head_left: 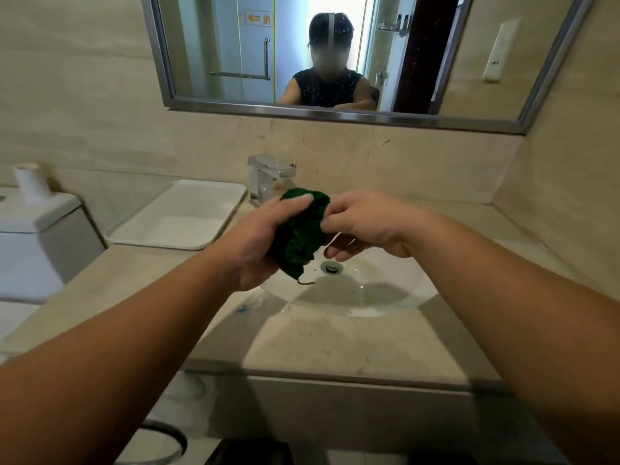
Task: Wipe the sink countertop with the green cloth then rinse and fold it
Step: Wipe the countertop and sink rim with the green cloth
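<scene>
Left hand [265, 236] fisted round the bunched dark-green cloth [298, 233], right hand [362, 226] pinching its 3 o'clock edge, held over the white round basin [385, 297], likely so drips fall inside

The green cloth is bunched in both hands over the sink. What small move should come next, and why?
Probably pull it open: the green cloth is a crumpled wad gripped by the left hand, with the right hand pinching its edge above the basin; folding needs it flat.

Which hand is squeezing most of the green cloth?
The left hand. Its fingers wrap around the bunched green cloth, thumb on top, while the right hand only pinches its upper edge.
</scene>
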Action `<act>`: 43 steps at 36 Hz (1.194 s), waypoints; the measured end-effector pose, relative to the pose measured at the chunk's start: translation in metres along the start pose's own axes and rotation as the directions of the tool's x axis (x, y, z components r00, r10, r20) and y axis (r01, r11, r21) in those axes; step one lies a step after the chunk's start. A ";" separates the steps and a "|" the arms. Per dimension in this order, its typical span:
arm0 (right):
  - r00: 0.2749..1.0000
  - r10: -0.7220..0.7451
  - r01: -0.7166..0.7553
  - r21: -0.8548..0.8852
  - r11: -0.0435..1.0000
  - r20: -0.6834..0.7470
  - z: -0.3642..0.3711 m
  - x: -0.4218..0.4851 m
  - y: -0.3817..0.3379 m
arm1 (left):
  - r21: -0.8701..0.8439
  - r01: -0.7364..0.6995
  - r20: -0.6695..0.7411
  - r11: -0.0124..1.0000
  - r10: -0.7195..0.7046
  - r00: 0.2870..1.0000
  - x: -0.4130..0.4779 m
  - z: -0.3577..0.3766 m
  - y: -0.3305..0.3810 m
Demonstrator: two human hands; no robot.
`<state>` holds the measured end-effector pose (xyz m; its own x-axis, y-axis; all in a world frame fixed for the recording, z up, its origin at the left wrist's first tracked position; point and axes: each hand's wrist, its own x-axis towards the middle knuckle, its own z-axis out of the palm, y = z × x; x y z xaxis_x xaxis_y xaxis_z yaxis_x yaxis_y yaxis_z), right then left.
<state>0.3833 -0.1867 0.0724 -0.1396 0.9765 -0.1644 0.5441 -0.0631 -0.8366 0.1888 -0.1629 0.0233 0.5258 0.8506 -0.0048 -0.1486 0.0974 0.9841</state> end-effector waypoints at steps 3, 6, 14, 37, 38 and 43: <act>0.995 -0.002 0.008 -0.062 0.998 0.095 0.010 -0.001 0.004 | 0.238 0.002 -0.168 0.971 0.039 0.985 -0.012 -0.010 0.005; 0.990 0.022 0.010 -0.226 0.974 0.139 0.015 -0.003 0.015 | 0.471 0.049 -0.252 0.881 0.081 0.964 -0.041 -0.031 0.010; 0.964 0.149 0.055 -0.715 0.697 0.220 0.042 -0.012 0.049 | 0.995 -0.073 0.067 0.063 0.089 0.994 -0.115 -0.066 -0.024; 0.995 -0.085 0.008 -0.806 0.592 -0.052 -0.007 -0.071 0.176 | 0.898 -0.435 0.439 0.066 -0.063 0.896 -0.028 0.060 -0.092; 0.995 -0.084 0.013 -0.808 0.589 -0.046 -0.008 -0.071 0.177 | 0.899 -0.430 0.436 0.085 -0.068 0.897 -0.019 0.063 -0.092; 0.995 -0.078 -0.003 -0.819 0.574 -0.058 -0.010 -0.069 0.182 | 0.929 -0.343 0.363 0.140 -0.161 0.918 0.006 0.067 -0.092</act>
<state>0.4998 -0.2632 -0.0630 -0.1335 0.9887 -0.0676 0.9902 0.1301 -0.0515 0.2617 -0.2013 -0.0552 0.8105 0.5775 -0.0979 0.5769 -0.7581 0.3042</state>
